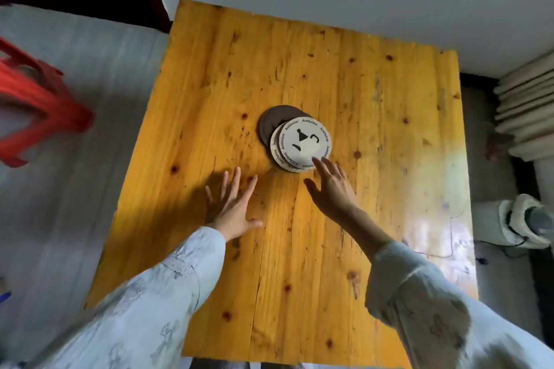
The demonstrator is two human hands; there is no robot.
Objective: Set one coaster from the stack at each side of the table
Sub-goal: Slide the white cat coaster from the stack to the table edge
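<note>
A loose stack of round coasters [302,142] lies near the middle of the yellow wooden table [389,189]. The top ones are white with a black cup drawing and lettering around the rim. A dark brown coaster [271,123] sticks out behind them to the left. My right hand [331,186] reaches over the table, fingers spread, with its fingertips touching the near edge of the top white coaster. My left hand [232,204] hovers flat and open over the wood, to the near left of the stack, holding nothing.
A red plastic stool [33,108] stands on the grey floor to the left. White walls run along the far side. A stack of pale boards [524,108] and a white appliance [515,225] with a cable sit to the right of the table.
</note>
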